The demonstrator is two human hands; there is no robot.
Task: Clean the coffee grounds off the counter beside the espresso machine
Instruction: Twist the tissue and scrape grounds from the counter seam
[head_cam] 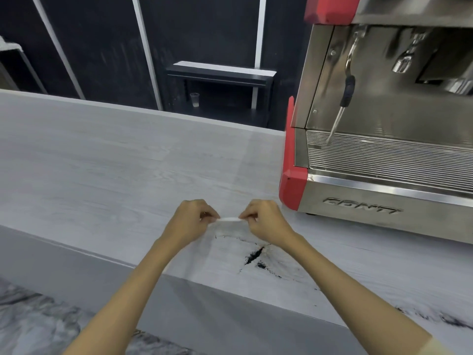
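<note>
Dark coffee grounds [254, 256] lie in a thin streak and scattered specks on the pale wood-grain counter [115, 160], left of the espresso machine [384, 149]. My left hand [190, 221] and my right hand [263, 220] hover just beyond the grounds, each pinching one end of a small white strip [229, 219] stretched between them. What the strip is made of cannot be told.
The red-cornered steel espresso machine stands at the right with its steam wand [343, 103] over the drip tray [384, 155]. The counter's front edge [230, 293] drops to a grey face. Behind the counter, a dark shelf [222, 73] holds a small plastic cup [194, 99].
</note>
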